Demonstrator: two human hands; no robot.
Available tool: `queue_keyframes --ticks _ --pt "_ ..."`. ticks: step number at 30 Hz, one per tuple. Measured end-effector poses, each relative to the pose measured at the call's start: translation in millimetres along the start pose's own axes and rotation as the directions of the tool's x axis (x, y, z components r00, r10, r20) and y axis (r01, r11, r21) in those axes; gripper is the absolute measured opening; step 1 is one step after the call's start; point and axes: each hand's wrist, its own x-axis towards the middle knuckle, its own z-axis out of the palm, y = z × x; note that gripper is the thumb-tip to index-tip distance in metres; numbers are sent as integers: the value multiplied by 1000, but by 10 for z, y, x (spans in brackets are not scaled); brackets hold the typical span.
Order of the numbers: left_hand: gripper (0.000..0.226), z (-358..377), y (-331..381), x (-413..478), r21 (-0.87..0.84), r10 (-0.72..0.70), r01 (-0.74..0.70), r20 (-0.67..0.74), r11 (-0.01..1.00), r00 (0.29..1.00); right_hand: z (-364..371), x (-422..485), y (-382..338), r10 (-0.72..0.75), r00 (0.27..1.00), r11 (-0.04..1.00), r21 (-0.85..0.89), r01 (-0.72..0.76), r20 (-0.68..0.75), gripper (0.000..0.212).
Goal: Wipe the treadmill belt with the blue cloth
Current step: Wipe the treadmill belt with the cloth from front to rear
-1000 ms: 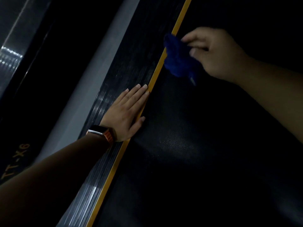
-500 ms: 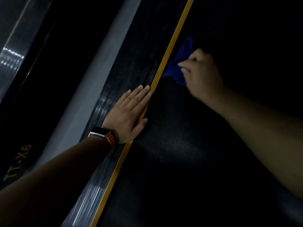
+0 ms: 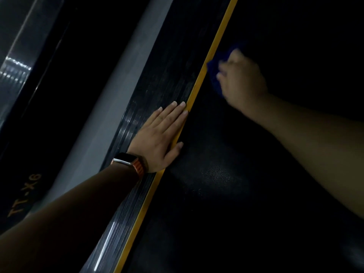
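Belt: the black treadmill belt point(image 3: 218, 174) is matte rubber with a fine dimpled grain, seen only where light falls on it near the middle. It fills the right half of the scene.
Cloth: the soft, bunched blue cloth point(image 3: 213, 79) lies on the belt at its far left edge, just beside the yellow strip. Most of it is hidden under the right hand, and only a dark blue fringe shows.
Right hand: the right hand point(image 3: 242, 79) is blurred. It sits knuckles up, with its grip closed over the blue cloth and its fingers curled down onto it.
Left hand: the left hand point(image 3: 161, 138) lies flat, palm down, fingers straight and together. Its grip is open and it holds nothing. The fingers rest on the side rail and the thumb reaches over the strip onto the belt.
Edge strip: a narrow, smooth yellow strip point(image 3: 214, 46) runs straight from near left to far right between the rail and the belt.
Side rail: a glossy black ribbed side rail point(image 3: 173, 66) with fine lengthwise grooves lies left of the strip.
Frame: a smooth grey frame edge point(image 3: 122, 91) runs left of the rail. Orange "TT-X6" lettering point(image 3: 23, 196) shows at near left.
Wrist: a rectangular watch with an orange woven band point(image 3: 130, 162) is on the left wrist.
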Motion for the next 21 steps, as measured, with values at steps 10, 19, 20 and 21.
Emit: queue_keyframes --ticks 10,19,20,21 --pt "77 3 4 13 -9 8 -8 -18 1000 1000 -195 447 579 72 997 987 -147 -71 3 28" --pt "78 6 0 6 -16 0 0 -12 1000 1000 -82 24 146 -8 1000 998 -59 9 11 40" --pt "78 8 -4 6 -10 0 0 -13 1000 1000 -62 -143 3 -52 998 995 -79 54 27 34" --pt "78 8 -5 6 0 2 -2 -15 1000 1000 -29 -414 -175 -155 985 985 -64 160 71 28"
